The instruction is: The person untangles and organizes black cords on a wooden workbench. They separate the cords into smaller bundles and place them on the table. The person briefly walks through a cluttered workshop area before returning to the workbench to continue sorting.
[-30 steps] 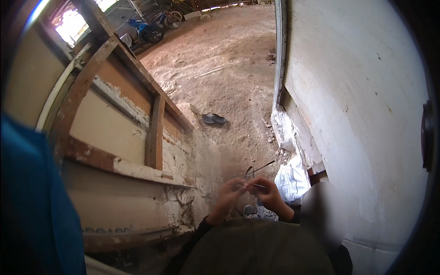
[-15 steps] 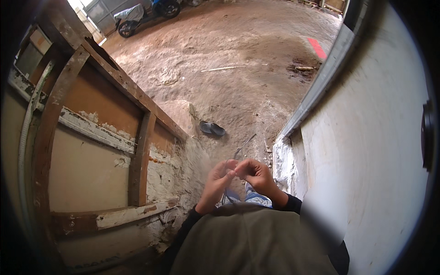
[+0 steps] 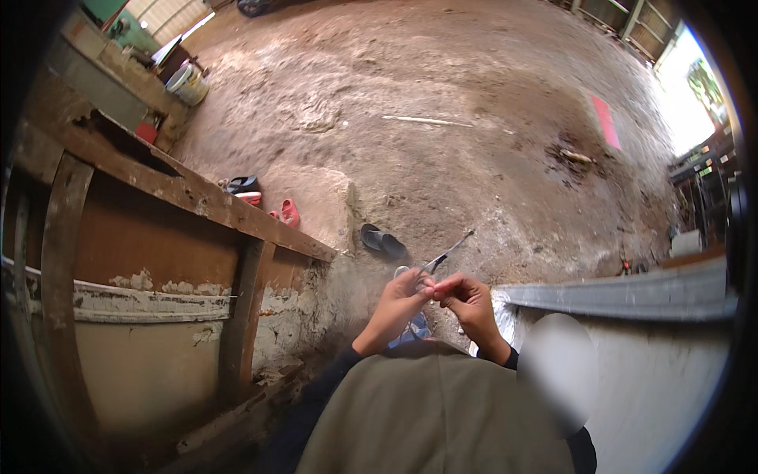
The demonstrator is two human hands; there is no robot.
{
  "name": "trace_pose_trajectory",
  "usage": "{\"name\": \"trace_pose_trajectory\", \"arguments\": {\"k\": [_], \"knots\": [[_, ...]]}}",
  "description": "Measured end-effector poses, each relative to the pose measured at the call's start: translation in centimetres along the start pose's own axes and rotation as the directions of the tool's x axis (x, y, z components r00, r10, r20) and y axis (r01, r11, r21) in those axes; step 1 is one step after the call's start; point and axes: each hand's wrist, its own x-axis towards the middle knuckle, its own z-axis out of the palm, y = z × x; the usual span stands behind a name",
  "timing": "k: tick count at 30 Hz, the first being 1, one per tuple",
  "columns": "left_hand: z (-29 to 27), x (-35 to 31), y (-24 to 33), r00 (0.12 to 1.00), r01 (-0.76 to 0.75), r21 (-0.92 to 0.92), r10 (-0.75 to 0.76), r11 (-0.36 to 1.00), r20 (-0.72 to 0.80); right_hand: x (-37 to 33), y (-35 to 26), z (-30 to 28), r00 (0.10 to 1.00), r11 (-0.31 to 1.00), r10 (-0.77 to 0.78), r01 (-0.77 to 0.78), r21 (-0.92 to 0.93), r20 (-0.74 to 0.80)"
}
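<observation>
My left hand [image 3: 396,304] and my right hand [image 3: 472,312] meet in front of my body, fingertips pinched together and touching. Whatever they pinch is too small or too blurred to make out. Just beyond the fingers a thin, long dark-and-grey thing [image 3: 448,253] points away to the upper right; whether a hand holds it or it lies on the ground, I cannot tell. Below the hands, part of my patterned blue-and-white clothing [image 3: 412,328] shows.
A wooden-framed wall [image 3: 158,316] stands close on the left, a pale panel [image 3: 632,363] on the right. On the dirt floor lie black sandals [image 3: 383,241], red shoes [image 3: 290,213] and a thin stick [image 3: 426,121]. A bucket [image 3: 188,83] stands far left.
My view has turned and moved forward through the opening, showing more floor, the red shoes and the bucket. Both hands stay together, and the right fingers now pinch closer against the left.
</observation>
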Motion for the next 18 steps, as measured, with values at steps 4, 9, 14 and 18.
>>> {"name": "trace_pose_trajectory", "arguments": {"k": [4, 9, 14, 18], "knots": [[-1.1, 7.1, 3.5, 0.999, 0.013, 0.061, -0.010, 0.998, -0.042, 7.8, -2.1, -0.7, 1.000, 1.000, -0.030, 0.030, 0.007, -0.001], [-1.7, 12.8, 5.7, 0.990, 0.043, -0.003, -0.043, 0.999, -0.133, 14.5, -3.8, -1.8, 1.000, 0.999, 0.027, -0.027, 0.047, 0.003], [-0.7, 17.0, 6.6, 0.971, -0.030, -0.030, 0.022, 0.999, -0.237, 19.5, -5.3, -3.9, 0.996, 0.998, 0.042, -0.045, 0.044, 0.075], [1.0, 19.4, 6.4, 0.906, -0.153, -0.102, 0.098, 0.983, -0.411, 22.6, -6.4, -5.5, 0.989, 0.998, 0.053, -0.059, 0.039, 0.136]]}}
